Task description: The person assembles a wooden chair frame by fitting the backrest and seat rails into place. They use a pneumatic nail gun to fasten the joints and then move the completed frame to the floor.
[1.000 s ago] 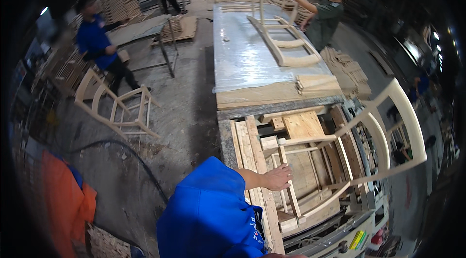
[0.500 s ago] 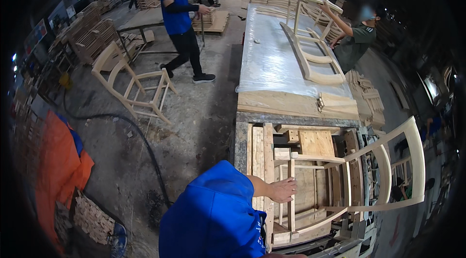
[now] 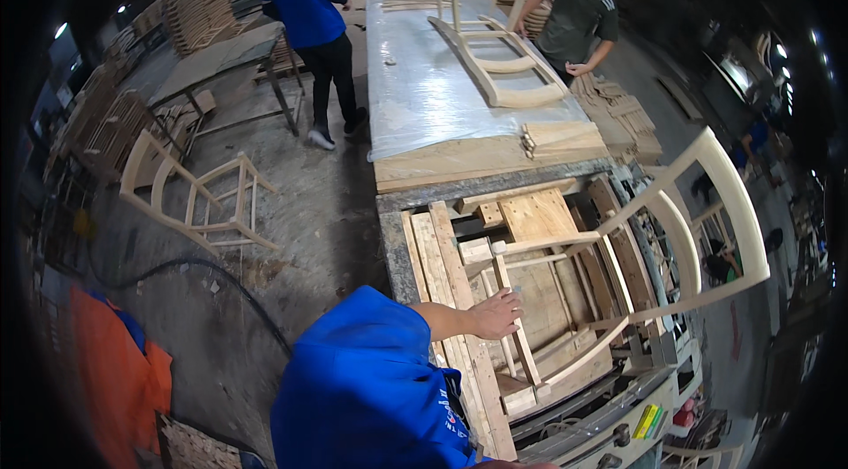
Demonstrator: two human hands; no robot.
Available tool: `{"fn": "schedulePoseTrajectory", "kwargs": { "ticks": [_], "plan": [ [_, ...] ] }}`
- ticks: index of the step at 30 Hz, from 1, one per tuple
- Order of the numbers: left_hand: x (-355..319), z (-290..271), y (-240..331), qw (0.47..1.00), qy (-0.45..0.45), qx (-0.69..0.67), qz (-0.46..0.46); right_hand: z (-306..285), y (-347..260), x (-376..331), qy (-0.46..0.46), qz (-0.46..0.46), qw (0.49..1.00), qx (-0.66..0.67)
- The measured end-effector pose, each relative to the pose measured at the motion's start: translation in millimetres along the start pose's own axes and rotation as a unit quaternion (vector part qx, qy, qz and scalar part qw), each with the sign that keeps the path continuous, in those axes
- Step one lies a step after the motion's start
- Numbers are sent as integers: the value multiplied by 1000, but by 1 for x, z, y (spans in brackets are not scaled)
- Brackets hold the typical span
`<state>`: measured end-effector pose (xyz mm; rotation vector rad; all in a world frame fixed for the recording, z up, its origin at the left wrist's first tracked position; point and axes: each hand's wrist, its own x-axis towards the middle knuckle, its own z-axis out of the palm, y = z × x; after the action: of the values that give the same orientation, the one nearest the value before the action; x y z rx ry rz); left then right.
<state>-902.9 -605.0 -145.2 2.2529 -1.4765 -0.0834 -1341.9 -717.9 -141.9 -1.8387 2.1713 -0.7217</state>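
Note:
A pale wooden chair frame (image 3: 618, 270) lies on its side in a work frame lined with wooden blocks and bars (image 3: 446, 283). Its curved back sticks out over the right edge. My left hand (image 3: 496, 314) reaches across from the blue sleeve, its fingers bent over the chair's near crossbar and touching it. At the bottom edge only a sliver of skin shows, apparently my right arm (image 3: 521, 465); the fingers on that side are out of sight.
Beyond the work frame, a film-covered table (image 3: 424, 80) carries another chair frame (image 3: 499, 54) and a bundle of wooden pieces (image 3: 561, 139). A co-worker in dark green (image 3: 579, 23) stands beside it. Another chair (image 3: 203, 200), a black hose (image 3: 221, 275) and orange cloth (image 3: 124, 372) lie left.
My view has turned, shifting the scene leftward. The person in blue has walked farther away. The co-worker's raised hand has come down from the far chair frame. My left hand stays on the crossbar.

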Motion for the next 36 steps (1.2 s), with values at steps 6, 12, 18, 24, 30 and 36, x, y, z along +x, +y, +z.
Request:
{"fn": "schedulePoseTrajectory", "kwargs": {
  "ticks": [6, 12, 18, 24, 30, 36],
  "plan": [
    [44, 3, 21, 997, -51, -15, 51, -32, 72, 31, 82, -21, 996, 18],
    [23, 11, 5, 998, -58, 15, -10, -25, 30, -3, 38, 54, 998, -25],
    [21, 12, 0, 999, -43, 27, -1, -25, 20, -8, 34, 66, 997, -1],
    [21, 12, 2, 999, -43, 24, 5, -28, 23, -10, 37, 52, 998, -21],
    [19, 12, -2, 997, -68, 21, -14, -28, 15, -10, 11, 58, 998, -5],
    [22, 10, 1, 995, -98, 17, -24, -29, 9, -11, 10, 77, 997, -12]
  ]
}}
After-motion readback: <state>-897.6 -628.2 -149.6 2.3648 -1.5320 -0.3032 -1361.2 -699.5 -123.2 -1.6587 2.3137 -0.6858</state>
